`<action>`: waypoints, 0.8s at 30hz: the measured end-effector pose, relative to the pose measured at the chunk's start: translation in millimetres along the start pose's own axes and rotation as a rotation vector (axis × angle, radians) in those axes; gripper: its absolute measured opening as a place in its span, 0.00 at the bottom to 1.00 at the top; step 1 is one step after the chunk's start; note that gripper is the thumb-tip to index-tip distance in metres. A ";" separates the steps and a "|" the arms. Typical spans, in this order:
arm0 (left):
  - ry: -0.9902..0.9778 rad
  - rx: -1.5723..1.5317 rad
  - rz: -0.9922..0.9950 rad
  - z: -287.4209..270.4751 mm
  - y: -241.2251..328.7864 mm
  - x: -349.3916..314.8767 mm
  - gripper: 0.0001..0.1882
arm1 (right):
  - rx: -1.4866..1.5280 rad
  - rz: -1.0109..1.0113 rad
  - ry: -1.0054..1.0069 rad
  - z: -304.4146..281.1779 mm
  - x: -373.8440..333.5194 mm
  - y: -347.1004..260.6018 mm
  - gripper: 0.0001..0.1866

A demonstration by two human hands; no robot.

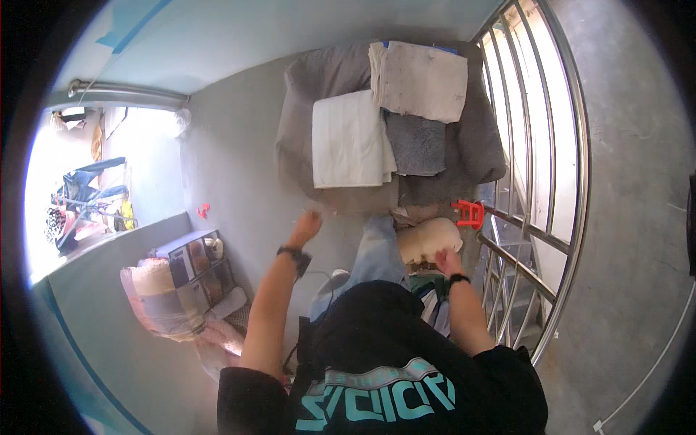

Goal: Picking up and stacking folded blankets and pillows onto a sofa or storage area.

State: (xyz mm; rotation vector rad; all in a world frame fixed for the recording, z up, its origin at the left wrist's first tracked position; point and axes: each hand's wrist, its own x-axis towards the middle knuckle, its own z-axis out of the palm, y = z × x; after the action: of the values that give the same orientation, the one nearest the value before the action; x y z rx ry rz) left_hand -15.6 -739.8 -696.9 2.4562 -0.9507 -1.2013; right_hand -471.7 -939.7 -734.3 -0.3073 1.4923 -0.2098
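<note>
The person's left hand is hovering just short of the near edge of a grey cushioned seat, and its fingers are showing too small for me to tell whether they are lying apart or together. The right hand is reaching to the near edge of a cream cloth bundle, its fingers seemingly bending in at that edge (whether they are clamping on it or only resting there, I cannot tell). The bundle is lying just beyond the person's right leg, below the seat, with dark and pale fabrics showing on its near side. On the seat, three folded pieces are sitting close together: a white folded cloth is lying on the left, a dark grey towel is lying to its right, and a pale patterned cloth is overlapping the towel's far edge. A small red stool is standing just right of the bundle, near a metal railing that is running along the right side. At the left, a wrapped pinkish bundle is leaning beside a box.
</note>
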 end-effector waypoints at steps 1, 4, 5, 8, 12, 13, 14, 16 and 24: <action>-0.103 -0.103 -0.080 17.7 -71.1 -45.8 0.15 | -0.242 0.086 0.065 -3.0 -23.1 21.5 0.10; -0.097 -0.389 -0.152 49.2 -238.2 -214.9 0.12 | -0.283 0.305 0.182 -19.5 -40.3 90.2 0.10; -0.044 -0.343 -0.570 70.7 -232.8 -238.5 0.10 | -0.282 0.274 0.202 -27.0 -36.9 95.2 0.10; 0.127 -0.886 -0.760 96.2 -208.9 -340.8 0.14 | -0.713 0.164 0.075 -20.9 -21.5 99.4 0.09; 0.182 -1.040 -0.751 166.5 -205.7 -422.1 0.16 | -1.495 -0.776 -0.302 64.8 51.0 59.8 0.07; 0.209 -0.945 -0.776 207.3 -216.3 -466.0 0.16 | -1.305 -0.669 -0.362 123.7 14.0 73.6 0.07; 0.296 -1.031 -0.863 256.5 -213.5 -508.6 0.16 | -1.148 -0.561 -0.401 190.9 -48.1 79.9 0.08; 0.406 -1.181 -0.955 308.9 -200.0 -521.5 0.16 | -1.227 -0.717 -0.492 231.2 -73.5 81.6 0.08; 0.679 -1.618 -0.980 470.3 -168.4 -527.8 0.14 | -1.734 -0.275 -0.722 297.0 -107.3 159.3 0.07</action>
State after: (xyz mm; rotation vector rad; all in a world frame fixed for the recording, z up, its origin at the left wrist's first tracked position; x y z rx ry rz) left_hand -540.8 -240.3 -749.7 1.4590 1.1461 -0.5956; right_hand -191.7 -733.4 -670.2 -1.7402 0.5409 0.9718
